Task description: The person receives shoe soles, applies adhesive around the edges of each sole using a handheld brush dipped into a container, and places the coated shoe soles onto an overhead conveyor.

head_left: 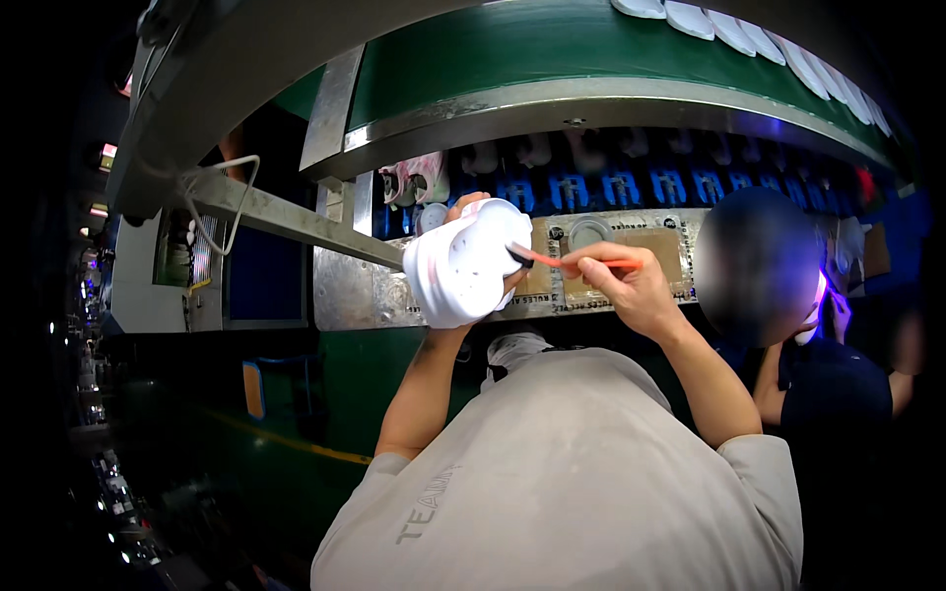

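Note:
My left hand [466,204] is wrapped around a white shoe sole [455,276], held up with its hollow inner side in view. Part of that hand is hidden behind the sole. In my right hand [628,289] is a brush with an orange-red handle [576,262]. Its dark bristles [519,255] are at the sole's right edge and seem to touch it. Just beyond the right hand, a small round pot [589,231] stands on the metal bench [355,286].
Cardboard [645,254] covers part of the bench. Blue holders [621,187] line its back, near pink-and-white shoes [419,179]. Above runs a green conveyor belt [512,49] carrying white soles [729,30]. A metal frame bar [305,222] crosses at left. A co-worker [838,379] works at right under violet light.

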A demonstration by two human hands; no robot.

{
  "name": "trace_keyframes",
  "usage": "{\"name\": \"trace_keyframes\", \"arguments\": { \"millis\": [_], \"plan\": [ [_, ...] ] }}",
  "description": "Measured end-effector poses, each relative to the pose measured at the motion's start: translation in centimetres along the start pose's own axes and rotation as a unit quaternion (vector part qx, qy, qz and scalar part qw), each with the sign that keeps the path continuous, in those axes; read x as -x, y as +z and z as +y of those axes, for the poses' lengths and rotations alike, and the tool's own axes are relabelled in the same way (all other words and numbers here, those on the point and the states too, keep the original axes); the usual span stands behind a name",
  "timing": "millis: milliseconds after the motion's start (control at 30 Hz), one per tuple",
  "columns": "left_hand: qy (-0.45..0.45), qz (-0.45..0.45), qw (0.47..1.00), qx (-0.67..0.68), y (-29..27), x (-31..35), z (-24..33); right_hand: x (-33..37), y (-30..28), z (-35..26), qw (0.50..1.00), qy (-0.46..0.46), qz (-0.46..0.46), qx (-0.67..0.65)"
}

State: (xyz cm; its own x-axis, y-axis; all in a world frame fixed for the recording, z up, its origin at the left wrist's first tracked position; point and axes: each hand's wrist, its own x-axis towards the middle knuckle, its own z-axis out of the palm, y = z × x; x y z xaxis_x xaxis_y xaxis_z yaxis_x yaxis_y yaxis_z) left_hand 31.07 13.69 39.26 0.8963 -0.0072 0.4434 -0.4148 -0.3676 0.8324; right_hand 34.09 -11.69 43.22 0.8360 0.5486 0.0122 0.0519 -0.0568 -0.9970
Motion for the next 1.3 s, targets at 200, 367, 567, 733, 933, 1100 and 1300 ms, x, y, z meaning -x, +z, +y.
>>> {"name": "trace_keyframes", "arguments": {
  "millis": [200,367,567,733,933,1100,1300],
  "plan": [
    [0.031,0.012,0.985,-0.171,-0.6,1.2,-1.8,1.2,1.5,-4.1,0.992,0.065,-0.053,-0.096],
    [0.012,0.093,0.981,-0.172,0.1,2.3,-3.7,1.2,2.9,-6.2,0.989,0.055,-0.096,-0.101],
    [-0.005,0.138,0.976,-0.167,1.6,3.5,-4.5,0.1,4.1,-6.9,0.987,0.045,-0.06,-0.145],
    [0.001,0.114,0.98,-0.161,2.8,4.4,-4.7,-2.3,4.0,-5.5,0.971,0.034,0.006,-0.235],
    [-0.029,0.027,0.994,-0.104,3.0,4.9,-4.7,-4.3,2.2,-4.0,0.947,0.047,0.043,-0.316],
    [-0.245,-0.058,0.923,0.292,0.5,8.5,-3.6,-3.2,-2.3,-0.5,0.95,0.027,0.144,-0.275],
    [-0.27,-0.18,0.687,0.65,-1.9,1.9,-0.8,2.0,-8.4,6.2,0.911,0.097,0.294,-0.271]
  ]
}}
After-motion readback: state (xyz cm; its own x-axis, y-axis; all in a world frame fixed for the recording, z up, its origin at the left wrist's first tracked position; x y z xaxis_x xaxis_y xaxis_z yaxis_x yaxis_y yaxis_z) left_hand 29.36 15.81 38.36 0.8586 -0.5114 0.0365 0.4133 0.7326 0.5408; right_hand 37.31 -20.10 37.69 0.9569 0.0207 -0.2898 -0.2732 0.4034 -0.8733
